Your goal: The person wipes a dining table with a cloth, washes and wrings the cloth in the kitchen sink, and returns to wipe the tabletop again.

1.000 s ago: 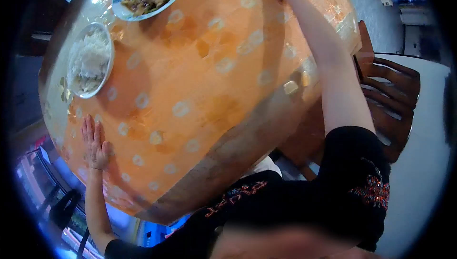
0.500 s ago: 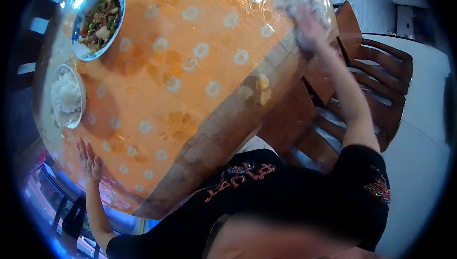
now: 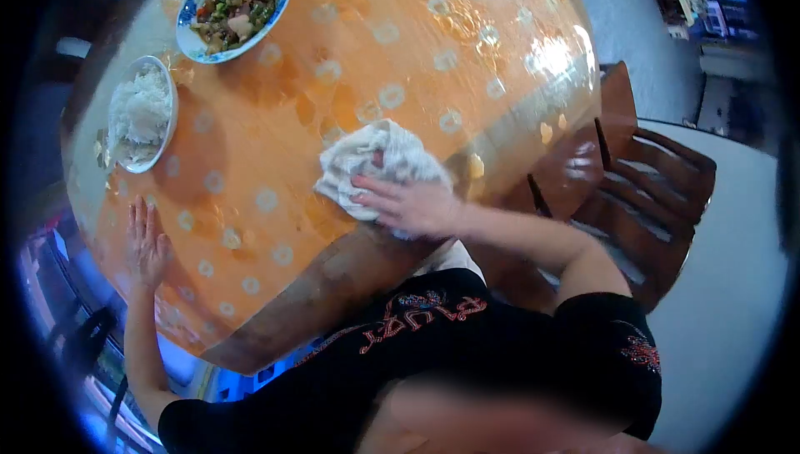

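Note:
My right hand (image 3: pixel 421 206) presses a crumpled white cloth (image 3: pixel 354 162) with darker marks against the table near its front edge. The fingers lie across the cloth, and part of it bunches up around them. My left hand (image 3: pixel 148 250) rests flat and open on the table's left side, its fingers stretched out. Just beyond it stands a white bowl of rice (image 3: pixel 140 116). The table (image 3: pixel 250 154) has an orange cover patterned with pale rings under a shiny clear sheet.
A blue-and-white dish (image 3: pixel 285 5) of chopped, cooked food stands at the far left. Brown wooden chairs (image 3: pixel 658 183) sit against the right side. A pale round surface (image 3: pixel 708 287) lies behind them. Small yellowish spots (image 3: pixel 477 166) show near the table's edge.
My right hand has swept the cloth from the far right corner back toward the table's front middle. My left hand stays flat on the table. The view has shifted slightly.

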`<state>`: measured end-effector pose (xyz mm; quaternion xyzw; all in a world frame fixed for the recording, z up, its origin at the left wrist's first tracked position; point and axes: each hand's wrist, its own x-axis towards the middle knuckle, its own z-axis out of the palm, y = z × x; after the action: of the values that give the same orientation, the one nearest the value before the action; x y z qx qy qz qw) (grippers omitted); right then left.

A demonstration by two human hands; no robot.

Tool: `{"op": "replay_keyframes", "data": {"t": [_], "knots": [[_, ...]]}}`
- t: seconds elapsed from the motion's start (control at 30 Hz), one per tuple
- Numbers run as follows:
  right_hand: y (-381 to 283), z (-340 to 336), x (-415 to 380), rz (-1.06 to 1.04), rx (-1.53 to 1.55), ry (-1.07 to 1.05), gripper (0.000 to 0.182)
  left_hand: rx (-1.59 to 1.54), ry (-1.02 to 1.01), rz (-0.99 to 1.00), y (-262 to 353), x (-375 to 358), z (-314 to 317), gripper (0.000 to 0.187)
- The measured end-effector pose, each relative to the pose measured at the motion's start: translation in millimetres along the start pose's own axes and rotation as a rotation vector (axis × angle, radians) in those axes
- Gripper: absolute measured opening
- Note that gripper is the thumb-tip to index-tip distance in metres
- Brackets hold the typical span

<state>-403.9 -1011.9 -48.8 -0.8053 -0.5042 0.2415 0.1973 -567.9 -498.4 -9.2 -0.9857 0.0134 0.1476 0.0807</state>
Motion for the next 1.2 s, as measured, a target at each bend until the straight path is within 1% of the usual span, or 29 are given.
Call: {"op": "replay_keyframes", "data": {"t": [0.07, 0.1, 0.17, 0.2, 0.23, 0.27, 0.3, 0.33, 0.37, 0.4, 0.43, 0.47, 0.53, 0.6, 0.67, 0.73, 0.8, 0.83, 0.87, 0.93, 1.0, 1.03, 1.07, 1.1, 1.17, 1.2], "knots": [[79, -36, 31, -0.117, 0.121, 0.052, 0.053, 0.0, -0.022, -0.036, 4, 2, 0, 0.053], [82, -99, 55, 0.042, 0.064, 0.001, 0.054, 0.009, -0.046, -0.07, 8, 2, -3, 0.052], [157, -169, 98, 0.005, -0.34, 0.138, 0.055, 0.02, -0.093, -0.179, 21, 5, -12, 0.052], [226, -180, 118, -0.198, -0.674, 0.334, 0.054, 0.019, -0.117, -0.254, 33, 9, -20, 0.052], [261, -219, 140, -0.323, -0.634, 0.458, 0.051, 0.017, -0.145, -0.327, 45, 12, -29, 0.052], [269, -236, 157, -0.271, -0.651, 0.489, 0.05, 0.079, -0.07, -0.345, 41, 6, -8, 0.052], [278, -254, 174, -0.218, -0.666, 0.518, 0.048, 0.141, 0.0, -0.351, 26, -3, 39, 0.052], [278, -259, 184, 0.011, -0.744, 0.441, 0.047, 0.197, 0.063, -0.35, 23, -10, 64, 0.053], [276, -264, 191, 0.237, -0.823, 0.359, 0.046, 0.06, 0.102, -0.486, 49, 3, 49, 0.053], [243, -274, 209, 0.583, -0.411, 0.102, 0.046, -0.081, 0.15, -0.622, 89, 34, 20, 0.053], [229, -250, 203, 0.49, -0.337, 0.068, 0.046, -0.224, 0.194, -0.756, 110, 55, 4, 0.053], [215, -226, 198, 0.401, -0.259, 0.029, 0.046, -0.196, 0.232, -0.813, 117, 60, 12, 0.053], [200, -190, 158, -0.238, -0.306, 0.212, 0.047, -0.133, 0.319, -0.912, 129, 73, 38, 0.053], [217, -233, 199, -0.096, -0.182, -0.111, 0.048, -0.18, 0.353, -0.91, 131, 74, 41, 0.054], [262, -259, 264, -0.096, -0.461, 0.136, 0.046, -0.257, 0.372, -0.921, 133, 74, 39, 0.055], [312, -287, 336, -0.33, -0.807, 0.279, 0.045, -0.36, 0.387, -0.946, 136, 79, 30, 0.056], [364, -308, 405, -0.46, -0.625, 0.345, 0.052, -0.543, 0.485, -0.944, 133, 78, 39, 0.057], [367, -319, 419, -0.36, -0.678, 0.339, 0.053, -0.629, 0.53, -0.942, 132, 73, 39, 0.057], [373, -329, 430, -0.258, -0.734, 0.332, 0.054, -0.56, 0.49, -0.922, 131, 71, 35, 0.057], [457, -331, 486, -0.055, -1.072, 0.391, 0.057, -0.433, 0.405, -0.866, 133, 76, 22, 0.058], [448, -349, 446, -0.042, -0.838, 0.381, 0.057, -0.69, 0.527, -0.905, 141, 92, 9, 0.056], [440, -361, 417, -0.029, -0.732, 0.376, 0.057, -0.757, 0.565, -0.908, 140, 95, 7, 0.056], [443, -369, 388, 0.231, -0.476, 0.403, 0.051, -0.824, 0.605, -0.91, 140, 98, 4, 0.055], [451, -382, 361, 0.482, -0.217, 0.426, 0.047, -0.821, 0.622, -0.907, 139, 95, 5, 0.055], [515, -376, 294, 0.386, -0.77, 0.384, 0.053, -0.691, 0.596, -0.898, 136, 89, 19, 0.054], [509, -374, 273, 0.467, -0.743, 0.396, 0.051, -0.56, 0.553, -0.892, 132, 81, 31, 0.055]]}}
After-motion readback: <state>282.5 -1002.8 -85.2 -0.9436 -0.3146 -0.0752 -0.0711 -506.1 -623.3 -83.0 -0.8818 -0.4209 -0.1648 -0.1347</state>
